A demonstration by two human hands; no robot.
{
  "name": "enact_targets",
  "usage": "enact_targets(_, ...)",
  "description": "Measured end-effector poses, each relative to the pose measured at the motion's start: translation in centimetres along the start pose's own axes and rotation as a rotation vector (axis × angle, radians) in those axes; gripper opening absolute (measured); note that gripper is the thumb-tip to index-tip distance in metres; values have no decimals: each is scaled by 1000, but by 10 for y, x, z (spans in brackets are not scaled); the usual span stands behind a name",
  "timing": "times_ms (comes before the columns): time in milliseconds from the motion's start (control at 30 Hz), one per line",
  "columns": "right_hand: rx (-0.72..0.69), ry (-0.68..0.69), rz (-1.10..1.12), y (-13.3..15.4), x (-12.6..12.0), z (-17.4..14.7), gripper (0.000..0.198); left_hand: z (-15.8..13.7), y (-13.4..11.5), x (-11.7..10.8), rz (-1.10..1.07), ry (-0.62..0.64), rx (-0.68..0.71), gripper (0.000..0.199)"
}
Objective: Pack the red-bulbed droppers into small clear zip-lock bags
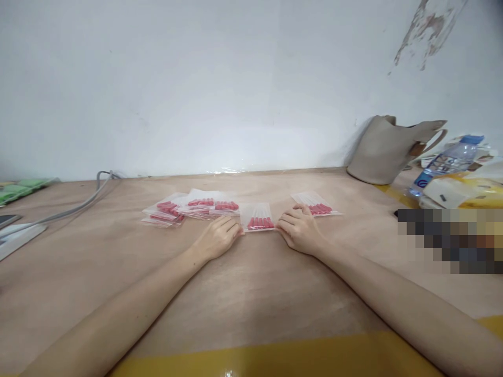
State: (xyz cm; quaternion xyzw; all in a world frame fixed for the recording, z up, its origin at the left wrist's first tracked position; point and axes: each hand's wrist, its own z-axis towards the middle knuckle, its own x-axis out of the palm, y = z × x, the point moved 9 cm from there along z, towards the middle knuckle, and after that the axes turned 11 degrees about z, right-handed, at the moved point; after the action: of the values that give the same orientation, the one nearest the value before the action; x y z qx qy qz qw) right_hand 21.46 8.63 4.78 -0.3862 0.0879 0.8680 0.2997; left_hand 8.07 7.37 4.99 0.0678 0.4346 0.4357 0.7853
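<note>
A clear plastic bag (257, 212) with several thin white sticks with red ends lies flat between my hands. My left hand (222, 234) is closed, pinching the bag's near left corner. At the near right corner, my right hand (301, 229) is closed on the same bag. A stack of similar bags (167, 210) lies left of my left hand, with more overlapping bags (202, 203) beside it. Behind my right hand sits another such bag (322, 208), partly covered by the fingers.
A beige bag (387, 152) leans by the wall at the right, near a plastic bottle (448, 163) and a yellow-and-white package (463, 191). A grey cable (84, 203) crosses the table's left side, near green packets (25, 189). Yellow tape (251, 358) runs along the near edge.
</note>
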Motion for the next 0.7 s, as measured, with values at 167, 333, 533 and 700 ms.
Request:
enact_targets(167,47,42,63,0,1,0,16,-2,-1,2,2,6,-24,31)
enact_targets(333,84,87,45,10,13,5,21,-1,-2,3,-12,21,-47,22)
enact_targets(533,127,56,-44,-7,19,6,25,-3,29,9,117,69,-225,32)
enact_targets(700,167,-49,-37,-54,-9,-7,24,-7,52,27,199,146,-295,28)
